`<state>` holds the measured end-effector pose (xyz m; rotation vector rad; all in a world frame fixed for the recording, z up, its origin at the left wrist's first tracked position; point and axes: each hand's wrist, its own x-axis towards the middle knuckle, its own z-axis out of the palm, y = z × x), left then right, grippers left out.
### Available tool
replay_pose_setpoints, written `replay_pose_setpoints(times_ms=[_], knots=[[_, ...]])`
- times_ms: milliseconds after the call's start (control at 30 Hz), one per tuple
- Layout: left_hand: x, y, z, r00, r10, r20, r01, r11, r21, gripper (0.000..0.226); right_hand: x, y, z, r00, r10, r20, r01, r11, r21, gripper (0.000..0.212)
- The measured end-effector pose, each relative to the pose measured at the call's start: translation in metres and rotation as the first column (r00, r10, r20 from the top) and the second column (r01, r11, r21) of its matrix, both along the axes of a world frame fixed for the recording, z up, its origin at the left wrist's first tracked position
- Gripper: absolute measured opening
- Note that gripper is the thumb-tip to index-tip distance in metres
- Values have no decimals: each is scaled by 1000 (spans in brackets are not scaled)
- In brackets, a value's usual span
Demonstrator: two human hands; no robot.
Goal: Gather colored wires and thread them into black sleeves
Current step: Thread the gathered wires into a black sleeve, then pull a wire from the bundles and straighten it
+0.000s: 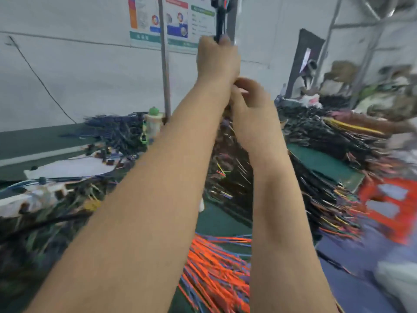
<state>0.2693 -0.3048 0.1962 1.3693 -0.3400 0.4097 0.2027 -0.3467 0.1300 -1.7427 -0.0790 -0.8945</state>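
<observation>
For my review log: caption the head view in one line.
Left hand grips a raised black sleeve, right hand just below, over heaped orange wires.

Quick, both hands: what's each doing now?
Left hand: grips the black sleeve.
Right hand: fingers curled, contents hidden; cannot tell.

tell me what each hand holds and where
The left hand grips the black sleeve partway down; the right hand curls just below, its hold hidden.
</observation>
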Motion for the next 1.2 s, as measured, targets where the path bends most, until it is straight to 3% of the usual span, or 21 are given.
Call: replay_pose_setpoints(times_ms=[67, 133, 200, 300, 333, 400, 533, 600, 700, 767, 867, 1033, 1200], knots=[[10, -46, -2, 986, -150, -77, 126, 959, -255, 24, 14, -37, 2, 937, -343, 63, 348, 914, -210, 25], [26, -87, -19, 936, -300, -185, 232, 920, -316, 22, 37, -73, -7, 798, -602, 17, 587, 772, -244, 31], [45, -118, -50, 893, -301, -336, 302, 952, -51, 29, 65, -102, -30, 691, -702, -171, 637, 703, -316, 34], [68, -134, -103, 890, -170, -424, 354, 842, 407, 36, 99, -132, -79, 575, -698, -428, 535, 716, -448, 37], [75, -135, -118, 897, -149, -416, 349, 818, 458, 34, 106, -138, -92, 564, -694, -447, 524, 719, -456, 39], [86, -130, -139, 899, -165, -406, 344, 839, 421, 27, 116, -145, -103, 574, -703, -421, 571, 712, -409, 44], [90, -114, -147, 889, -225, -398, 307, 938, 157, 18, 120, -132, -95, 620, -720, -310, 682, 691, -240, 43], [84, -95, -140, 890, -251, -380, 284, 958, 33, 18, 117, -107, -88, 688, -710, -150, 694, 705, -150, 40], [72, -45, -125, 917, -211, -338, 192, 977, -89, 18, 111, -44, -77, 881, -471, 34, 471, 882, 16, 32], [62, 3, -120, 935, -109, -338, 63, 988, -144, 14, 105, 4, -73, 966, -257, -4, 257, 965, 56, 22], [38, 87, -131, 934, 120, -336, -189, 965, -182, 15, 90, 80, -82, 993, 19, -115, -16, 1000, 25, 17], [-39, 223, -177, 794, 440, -418, -523, 846, -102, 9, 36, 212, -126, 853, 418, -313, -440, 898, 2, 16], [-129, 356, -209, 613, 624, -484, -765, 621, -170, 12, -32, 335, -161, 666, 591, -456, -713, 684, -155, 20]])
